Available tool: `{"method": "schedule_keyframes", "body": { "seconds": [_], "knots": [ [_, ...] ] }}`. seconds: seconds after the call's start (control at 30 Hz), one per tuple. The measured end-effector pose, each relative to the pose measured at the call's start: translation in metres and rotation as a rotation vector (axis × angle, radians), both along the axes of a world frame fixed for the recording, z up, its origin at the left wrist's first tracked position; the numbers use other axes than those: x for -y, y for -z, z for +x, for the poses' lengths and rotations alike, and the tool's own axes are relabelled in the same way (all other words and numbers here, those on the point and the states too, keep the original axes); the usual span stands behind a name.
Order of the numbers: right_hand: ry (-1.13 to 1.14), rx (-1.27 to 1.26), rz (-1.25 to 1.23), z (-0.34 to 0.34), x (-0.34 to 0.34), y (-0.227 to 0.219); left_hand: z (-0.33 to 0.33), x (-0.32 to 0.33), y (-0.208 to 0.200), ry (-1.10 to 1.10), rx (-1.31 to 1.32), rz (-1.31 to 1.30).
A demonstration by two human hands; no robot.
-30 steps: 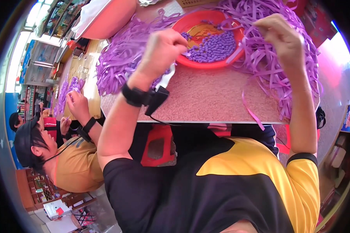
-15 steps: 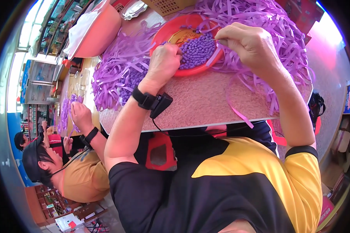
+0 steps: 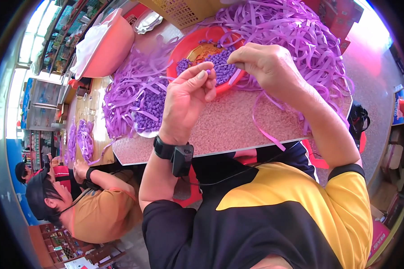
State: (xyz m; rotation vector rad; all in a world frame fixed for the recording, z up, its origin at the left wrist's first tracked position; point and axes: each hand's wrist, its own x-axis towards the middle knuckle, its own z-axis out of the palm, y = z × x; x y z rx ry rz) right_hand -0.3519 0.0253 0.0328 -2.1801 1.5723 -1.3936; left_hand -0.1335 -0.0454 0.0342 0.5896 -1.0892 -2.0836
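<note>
My left hand (image 3: 188, 94) is turned palm up in front of the red bowl (image 3: 226, 86), its fingertips pinched on a small purple bead (image 3: 208, 71). Above the bowl's right side, my right hand (image 3: 269, 65) is closed on a thin needle (image 3: 221, 65), whose tip points left to the bead. Whether the needle passes through the bead is too small to tell. Many purple beads (image 3: 223, 75) lie in the bowl. A purple ribbon (image 3: 234, 77) hangs below my right fingers.
Heaped purple ribbons (image 3: 292, 27) cover the table's far right, with more ribbons (image 3: 121, 96) at the left beside a pile of beads (image 3: 149, 112). A pink basin (image 3: 114, 49) and a yellow basket (image 3: 179, 13) stand behind. Another person (image 3: 94, 210) sits to the left.
My left hand has come up out of the bowl, turned palm up with a bead in its fingertips. My right hand has moved left and down, bringing the needle to it.
</note>
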Motion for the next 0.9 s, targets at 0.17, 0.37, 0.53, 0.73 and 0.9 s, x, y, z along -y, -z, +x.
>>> {"method": "schedule_keyframes", "body": {
  "seconds": [0.17, 0.37, 0.53, 0.73, 0.9],
  "knots": [
    [-0.079, -0.016, -0.015, 0.006, -0.005, -0.006, 0.002, -0.006, 0.016, -0.039, -0.14, 0.038],
    [-0.08, -0.024, -0.027, 0.006, -0.004, -0.004, -0.005, -0.012, 0.021, -0.082, -0.115, 0.121],
    [-0.072, -0.025, -0.012, 0.006, -0.004, -0.005, -0.006, -0.011, 0.023, -0.069, -0.146, 0.099],
    [-0.076, 0.017, 0.084, 0.01, -0.006, -0.004, -0.007, -0.008, 0.022, -0.052, -0.233, 0.114],
    [-0.025, -0.026, 0.064, 0.018, -0.01, -0.008, -0.01, -0.016, 0.021, -0.132, -0.275, 0.174]
  ]
}}
